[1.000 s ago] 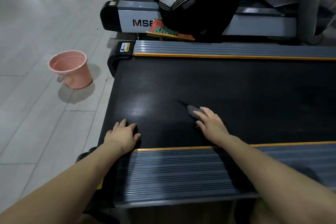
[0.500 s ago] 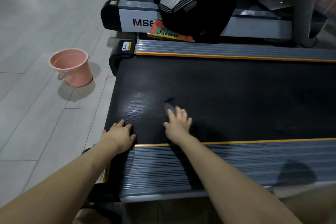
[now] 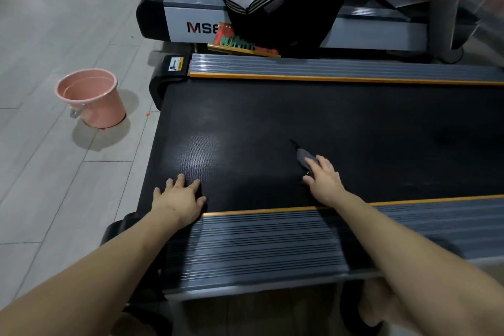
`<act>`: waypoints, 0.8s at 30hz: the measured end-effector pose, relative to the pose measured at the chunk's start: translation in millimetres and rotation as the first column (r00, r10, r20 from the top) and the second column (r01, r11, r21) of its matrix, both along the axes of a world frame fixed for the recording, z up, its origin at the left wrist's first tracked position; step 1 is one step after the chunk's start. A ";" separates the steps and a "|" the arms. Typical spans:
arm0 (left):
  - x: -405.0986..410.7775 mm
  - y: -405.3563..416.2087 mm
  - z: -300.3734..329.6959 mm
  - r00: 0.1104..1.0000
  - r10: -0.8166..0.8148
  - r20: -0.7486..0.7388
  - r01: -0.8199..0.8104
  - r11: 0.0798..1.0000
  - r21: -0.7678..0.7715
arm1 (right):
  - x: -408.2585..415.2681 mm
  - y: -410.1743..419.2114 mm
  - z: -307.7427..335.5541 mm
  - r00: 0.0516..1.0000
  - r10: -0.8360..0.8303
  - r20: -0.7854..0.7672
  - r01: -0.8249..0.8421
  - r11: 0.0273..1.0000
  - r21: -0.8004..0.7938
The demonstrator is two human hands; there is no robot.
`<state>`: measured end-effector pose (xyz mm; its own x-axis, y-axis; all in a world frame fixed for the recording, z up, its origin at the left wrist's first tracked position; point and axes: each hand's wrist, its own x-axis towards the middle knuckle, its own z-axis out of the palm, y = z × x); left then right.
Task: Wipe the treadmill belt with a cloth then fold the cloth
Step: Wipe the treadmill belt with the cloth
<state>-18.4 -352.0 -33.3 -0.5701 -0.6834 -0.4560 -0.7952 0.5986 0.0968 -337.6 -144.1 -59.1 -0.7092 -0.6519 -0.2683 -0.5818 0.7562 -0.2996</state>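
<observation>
Half a second back the right hand (image 3: 324, 181) was close beside the left; now it has swung out along the treadmill belt (image 3: 354, 128), away from the belt's rear end, dragging the dark cloth (image 3: 305, 157) with it. The left hand (image 3: 178, 200) has stayed planted at the near edge of the belt, by the orange trim.

The right hand lies flat, fingers a little spread, pressing the cloth down onto the belt; only a grey corner of it pokes out past the fingertips. The left hand's fingers are splayed and bare, propping the person up.

To wipe well from here, I'd say keep the palm flat so the whole cloth bears on the belt, run long overlapping passes, and work toward the far rail (image 3: 341, 69), since only the near strip looks reached so far.

Most of the cloth is under the hand, and dark on dark, so its size and folds can't be made out. The belt runs off the right edge of view. Whether the pink bucket (image 3: 92, 98) on the floor holds water is hard to tell.
</observation>
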 end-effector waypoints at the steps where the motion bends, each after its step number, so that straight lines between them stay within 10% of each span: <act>1: -0.5 1.0 -1.2 1.000 -0.001 0.006 0.001 1.000 -0.001 | 6.5 -1.0 1.2 1.000 -0.010 0.018 0.010 1.000 0.011; 14: 18.7 8.1 12.0 0.999 0.025 0.044 -0.027 0.998 0.056 | 146.0 -90.9 -1.1 0.850 0.521 0.073 -0.513 0.852 -0.102; 24: 15.9 6.0 18.4 1.000 0.005 -0.005 -0.004 0.998 0.063 | 55.8 -19.6 6.5 0.941 0.314 0.125 -0.309 0.949 -0.060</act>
<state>-2.5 -346.0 -14.9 -0.5694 -0.6558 -0.4957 -0.7972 0.5876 0.1385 -281.8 -163.7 -52.6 -0.4290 -0.8463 -0.3157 -0.7398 0.5298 -0.4147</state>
